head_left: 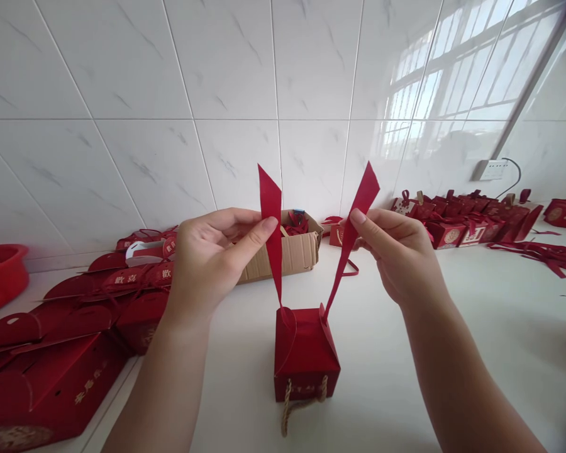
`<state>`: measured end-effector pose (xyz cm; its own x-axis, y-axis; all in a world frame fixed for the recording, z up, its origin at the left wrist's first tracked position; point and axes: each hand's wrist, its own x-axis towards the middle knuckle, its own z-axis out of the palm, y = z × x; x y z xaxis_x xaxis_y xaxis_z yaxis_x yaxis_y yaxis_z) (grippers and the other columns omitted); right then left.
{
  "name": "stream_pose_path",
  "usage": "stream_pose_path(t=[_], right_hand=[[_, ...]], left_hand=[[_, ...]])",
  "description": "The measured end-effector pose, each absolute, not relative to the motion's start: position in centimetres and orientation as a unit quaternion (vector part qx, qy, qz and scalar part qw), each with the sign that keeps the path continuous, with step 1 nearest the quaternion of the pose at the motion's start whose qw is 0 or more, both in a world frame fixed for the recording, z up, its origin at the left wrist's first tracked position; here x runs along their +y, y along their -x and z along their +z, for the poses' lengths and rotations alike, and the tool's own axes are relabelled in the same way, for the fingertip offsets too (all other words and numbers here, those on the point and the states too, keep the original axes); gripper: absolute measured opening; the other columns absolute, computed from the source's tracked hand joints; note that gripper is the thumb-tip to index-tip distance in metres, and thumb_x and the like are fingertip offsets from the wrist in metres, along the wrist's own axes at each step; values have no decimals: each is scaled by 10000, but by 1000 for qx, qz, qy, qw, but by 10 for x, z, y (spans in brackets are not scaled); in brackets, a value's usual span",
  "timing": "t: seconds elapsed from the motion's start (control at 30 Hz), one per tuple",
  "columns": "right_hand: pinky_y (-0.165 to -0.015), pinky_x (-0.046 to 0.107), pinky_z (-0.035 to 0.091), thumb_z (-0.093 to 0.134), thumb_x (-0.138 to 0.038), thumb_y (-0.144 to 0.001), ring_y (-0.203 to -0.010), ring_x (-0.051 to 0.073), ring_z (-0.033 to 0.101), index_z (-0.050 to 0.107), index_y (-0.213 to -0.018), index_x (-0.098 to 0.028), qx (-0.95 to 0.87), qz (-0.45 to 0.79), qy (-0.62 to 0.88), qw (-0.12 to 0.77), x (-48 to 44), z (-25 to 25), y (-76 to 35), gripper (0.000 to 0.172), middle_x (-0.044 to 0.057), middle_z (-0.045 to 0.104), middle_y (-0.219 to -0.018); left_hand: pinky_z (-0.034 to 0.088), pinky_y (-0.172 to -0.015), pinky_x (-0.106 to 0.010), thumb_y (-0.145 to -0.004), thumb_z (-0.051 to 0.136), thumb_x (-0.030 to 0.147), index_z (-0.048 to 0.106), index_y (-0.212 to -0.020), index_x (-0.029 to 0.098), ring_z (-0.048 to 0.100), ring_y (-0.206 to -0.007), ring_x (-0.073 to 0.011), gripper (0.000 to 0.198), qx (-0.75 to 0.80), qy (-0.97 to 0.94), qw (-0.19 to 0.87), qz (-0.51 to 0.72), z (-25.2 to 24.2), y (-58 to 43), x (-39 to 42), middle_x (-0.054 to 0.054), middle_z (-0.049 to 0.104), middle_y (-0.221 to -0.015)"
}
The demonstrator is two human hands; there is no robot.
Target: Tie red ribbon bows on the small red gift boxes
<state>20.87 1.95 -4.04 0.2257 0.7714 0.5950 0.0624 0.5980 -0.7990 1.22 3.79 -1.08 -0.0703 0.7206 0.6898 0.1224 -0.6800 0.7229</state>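
A small red gift box (305, 355) with a rope handle stands on the white counter (500, 327) in front of me. A red ribbon runs up from its top in two ends. My left hand (212, 258) pinches the left ribbon end (271, 207) between thumb and fingers. My right hand (396, 251) pinches the right ribbon end (361, 201) the same way. Both ends are pulled upward and apart above the box.
Flat unfolded red boxes (75, 314) pile up at the left, with a red basin (0, 274) at the far left. A brown cardboard box (292, 251) sits behind my hands. Several finished red boxes (466, 220) and loose ribbons (542, 255) lie at the right. A tiled wall rises behind.
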Motion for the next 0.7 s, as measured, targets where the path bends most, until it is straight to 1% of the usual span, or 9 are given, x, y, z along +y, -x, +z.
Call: stream_pose_path(t=[0.17,0.3,0.43,0.53,0.6,0.7], right_hand=[[-615,281,483,667,-405,-780,-652,134,579,678,-693,-189,-554,253,355,709,21,-41,-207,234,8,589,-645],[-585,284,489,661,-415,-781,-633,145,606,690,-695,-171,-546,277,362,703,22,-42,-205,260,33,635,-653],[-497,243,447,700,-388,-747,-545,108,559,716,-720,-171,-538,279,373,703,24,-43,-201,219,23,637,-622],[-444,223,415,732,-351,-711,-487,82,512,741,-789,-177,-546,288,383,687,24,-44,-196,191,13,639,-617],[-433,224,405,720,-338,-722,-462,74,489,745,-831,-179,-564,300,382,668,23,-45,-192,194,3,627,-602],[-453,231,398,658,-310,-781,-471,77,478,746,-873,-184,-609,316,366,629,22,-46,-189,179,-13,591,-557]], left_hand=[[567,-645,-288,-683,746,244,712,-695,235,665,-662,-170,37,325,-657,217,645,-14,-9,42,10,704,-660],[565,-676,-270,-737,709,279,711,-764,235,667,-688,-158,52,312,-677,198,636,-17,-4,48,10,713,-710],[561,-691,-257,-787,661,295,721,-815,210,681,-740,-168,108,307,-719,200,591,-17,-4,46,-12,732,-774],[550,-649,-227,-773,677,301,733,-794,218,675,-723,-154,103,291,-759,197,547,-17,-8,42,2,731,-756],[541,-630,-206,-752,698,296,740,-765,231,667,-699,-138,78,286,-782,191,520,-17,-10,40,19,723,-719],[538,-644,-196,-725,723,296,744,-723,240,664,-703,-131,60,297,-799,190,487,-17,-13,39,29,719,-699]])
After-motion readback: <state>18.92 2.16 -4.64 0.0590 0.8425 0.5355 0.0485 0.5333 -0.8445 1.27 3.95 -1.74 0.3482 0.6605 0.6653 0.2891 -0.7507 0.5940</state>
